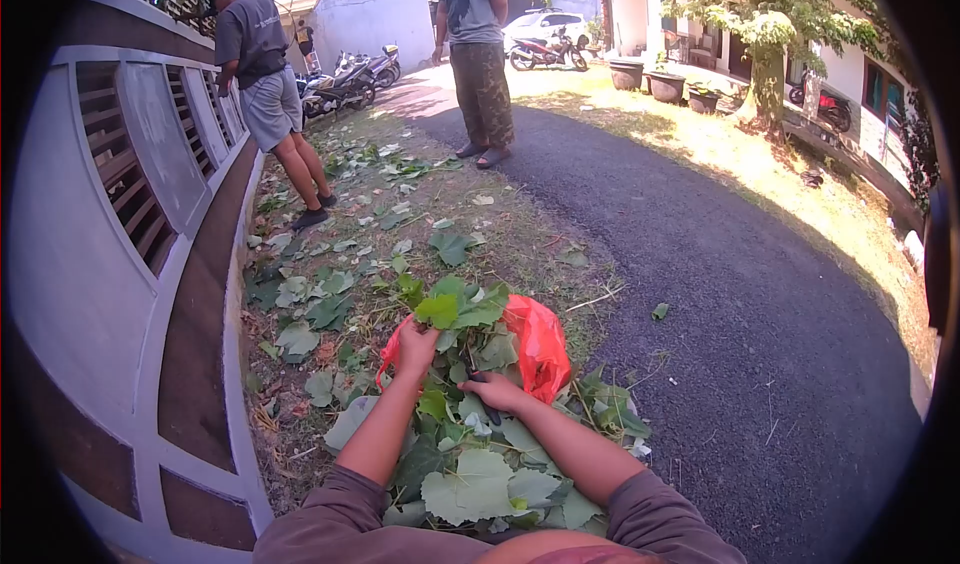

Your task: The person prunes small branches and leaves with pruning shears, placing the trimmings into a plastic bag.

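My left hand (415, 348) is closed around a leafy vine stem (452, 309), whose broad green leaves spread above the fingers. To its right and a little lower, my right hand (492, 392) grips black-handled pruning shears (492, 413), their blades hidden among the foliage. A red plastic bag (540, 344) stands just beyond both hands, partly covered by leaves. Below my forearms lies a heap of large cut leaves (475, 486), some showing pale undersides.
A wall with slatted openings (150, 194) runs along the left. Loose leaves (300, 338) litter the ground beside it. Asphalt (740, 364) lies to the right. One person (262, 74) stands by the wall, another (475, 54) on the path's edge. Parked motorcycles (350, 82) are farther back.
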The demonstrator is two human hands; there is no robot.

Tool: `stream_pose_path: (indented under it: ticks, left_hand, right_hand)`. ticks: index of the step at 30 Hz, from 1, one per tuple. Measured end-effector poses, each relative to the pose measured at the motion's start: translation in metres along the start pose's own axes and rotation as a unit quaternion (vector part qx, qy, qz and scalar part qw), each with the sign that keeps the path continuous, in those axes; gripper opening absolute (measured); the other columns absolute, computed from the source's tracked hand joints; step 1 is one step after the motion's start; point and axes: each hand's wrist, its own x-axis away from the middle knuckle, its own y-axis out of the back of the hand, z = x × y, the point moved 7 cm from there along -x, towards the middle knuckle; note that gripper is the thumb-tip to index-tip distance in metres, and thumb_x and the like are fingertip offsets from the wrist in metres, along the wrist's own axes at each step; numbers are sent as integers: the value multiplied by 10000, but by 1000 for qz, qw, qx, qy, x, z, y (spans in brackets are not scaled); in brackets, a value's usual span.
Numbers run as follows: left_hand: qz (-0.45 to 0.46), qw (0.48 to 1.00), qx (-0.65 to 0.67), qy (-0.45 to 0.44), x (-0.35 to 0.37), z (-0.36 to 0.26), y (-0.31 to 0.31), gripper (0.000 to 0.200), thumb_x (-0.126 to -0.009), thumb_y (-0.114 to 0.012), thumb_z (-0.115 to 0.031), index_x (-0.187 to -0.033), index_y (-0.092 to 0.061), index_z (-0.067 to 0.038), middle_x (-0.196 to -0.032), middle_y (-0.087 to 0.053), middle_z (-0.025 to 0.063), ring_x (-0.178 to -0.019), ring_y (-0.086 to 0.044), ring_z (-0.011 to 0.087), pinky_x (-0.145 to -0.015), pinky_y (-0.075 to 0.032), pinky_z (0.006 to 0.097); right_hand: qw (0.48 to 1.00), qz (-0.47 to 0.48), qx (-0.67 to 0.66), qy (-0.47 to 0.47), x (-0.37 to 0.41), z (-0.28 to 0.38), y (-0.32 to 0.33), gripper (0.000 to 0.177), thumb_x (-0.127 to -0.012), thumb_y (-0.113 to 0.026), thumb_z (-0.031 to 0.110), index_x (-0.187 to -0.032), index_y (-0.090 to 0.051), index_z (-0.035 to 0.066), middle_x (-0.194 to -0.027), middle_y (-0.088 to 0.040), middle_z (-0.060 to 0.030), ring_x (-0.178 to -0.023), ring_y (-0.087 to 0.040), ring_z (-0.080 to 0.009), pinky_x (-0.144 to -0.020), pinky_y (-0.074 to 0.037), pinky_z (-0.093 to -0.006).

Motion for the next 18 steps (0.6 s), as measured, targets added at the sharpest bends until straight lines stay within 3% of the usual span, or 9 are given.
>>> stream_pose_path:
  ticks: [3,5,11,18]
  left_hand:
    - [7,1000,-16,24,22,-6,-4,321,-959,-812,-166,-1210,-741,22,-1110,-800,73,-996,-740,149,-893,-555,318]
    - [-21,989,-147,1,40,-28,-5,315,-933,-836,-198,-1152,-762,16,-1040,-809,87,-938,-743,141,-831,-557,329]
    - [-35,974,-221,-37,54,-28,-5,290,-869,-857,-212,-1039,-773,6,-863,-794,132,-783,-757,200,-720,-553,368]
    - [-51,963,-264,-27,56,-43,-4,285,-841,-858,-200,-1021,-774,5,-846,-785,161,-759,-763,247,-695,-545,404]
  right_hand:
    - [999,-31,-23,22,8,9,2,730,-902,-734,608,-1268,-715,-24,-1135,-763,-186,-1060,-715,-288,-975,-521,-379]
    - [999,-19,-24,16,6,5,2,731,-907,-733,599,-1259,-717,-41,-1117,-764,-185,-1051,-714,-278,-966,-524,-378]
    - [997,-27,-71,1,7,-1,6,656,-911,-753,532,-1244,-736,-33,-1100,-769,-154,-1013,-704,-231,-939,-522,-346]
    - [995,18,-95,-14,13,7,2,585,-913,-748,452,-1263,-740,-17,-1105,-763,-147,-1008,-689,-221,-931,-514,-329]
